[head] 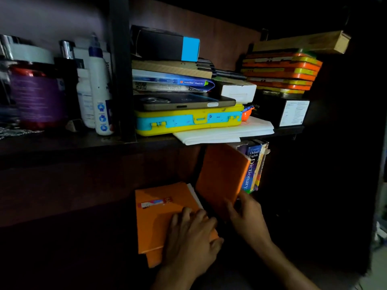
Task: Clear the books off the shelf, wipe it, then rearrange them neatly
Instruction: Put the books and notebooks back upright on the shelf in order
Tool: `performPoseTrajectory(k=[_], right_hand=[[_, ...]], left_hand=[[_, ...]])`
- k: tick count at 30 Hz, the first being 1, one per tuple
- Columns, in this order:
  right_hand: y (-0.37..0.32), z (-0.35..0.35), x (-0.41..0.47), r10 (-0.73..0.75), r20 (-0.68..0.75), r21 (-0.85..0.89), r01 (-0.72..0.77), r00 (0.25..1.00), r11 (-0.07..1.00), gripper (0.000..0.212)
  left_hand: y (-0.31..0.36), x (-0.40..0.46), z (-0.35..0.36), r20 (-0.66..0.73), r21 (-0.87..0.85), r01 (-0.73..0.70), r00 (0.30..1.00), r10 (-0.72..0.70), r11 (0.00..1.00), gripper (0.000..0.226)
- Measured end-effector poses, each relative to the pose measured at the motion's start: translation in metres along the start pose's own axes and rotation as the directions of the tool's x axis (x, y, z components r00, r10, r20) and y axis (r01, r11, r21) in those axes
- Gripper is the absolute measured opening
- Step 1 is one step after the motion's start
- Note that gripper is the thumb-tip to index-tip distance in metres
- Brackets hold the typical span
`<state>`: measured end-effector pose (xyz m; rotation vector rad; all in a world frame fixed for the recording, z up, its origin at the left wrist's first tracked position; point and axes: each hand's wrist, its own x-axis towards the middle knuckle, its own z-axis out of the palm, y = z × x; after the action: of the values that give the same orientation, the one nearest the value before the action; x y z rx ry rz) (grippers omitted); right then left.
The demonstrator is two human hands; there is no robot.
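Note:
On the dark lower shelf lies a flat stack of orange books [161, 212], the top one bearing a small label. My left hand [191, 233] rests on top of that stack with its fingers spread flat. To the right an orange book [219, 178] stands upright, leaning against a blue Oxford English Dictionary [252, 168] and other upright books behind it. My right hand [245, 216] grips the lower edge of the upright orange book, thumb on its cover, fingers on its far side. The lower shelf's floor is too dark to see.
The upper shelf [289, 130] carries a yellow and blue case [188, 122], a tablet, stacked books and boxes, folded white paper [226, 131] overhanging the edge, and orange and yellow trays [280, 72]. Bottles and jars [98, 88] fill the left compartment past a vertical divider [122, 80].

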<state>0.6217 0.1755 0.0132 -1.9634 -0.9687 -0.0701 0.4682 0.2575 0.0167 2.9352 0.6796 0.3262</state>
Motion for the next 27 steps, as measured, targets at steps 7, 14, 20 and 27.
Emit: performPoseTrajectory(k=[7,14,20,27], right_hand=[[0.001,0.017,0.012,0.026,-0.108,0.006,-0.026,0.994,1.000,0.045],[0.004,0.019,0.008,-0.099,-0.079,0.057,0.104,0.992,0.993,0.025],[0.004,0.015,0.004,-0.212,-0.120,0.177,0.231,0.970,0.957,0.009],[-0.012,0.022,-0.001,-0.083,0.417,-0.171,0.168,0.905,0.971,0.073]], left_hand=[[0.000,0.000,-0.005,0.050,0.030,0.075,0.996,-0.076,0.997,0.046],[0.001,0.002,-0.004,0.100,0.042,0.114,0.988,-0.117,0.993,0.063],[0.005,0.002,-0.011,-0.043,-0.233,0.089,0.994,-0.101,0.969,0.065],[-0.050,-0.004,-0.024,0.012,0.060,0.575,0.817,-0.576,0.816,0.065]])
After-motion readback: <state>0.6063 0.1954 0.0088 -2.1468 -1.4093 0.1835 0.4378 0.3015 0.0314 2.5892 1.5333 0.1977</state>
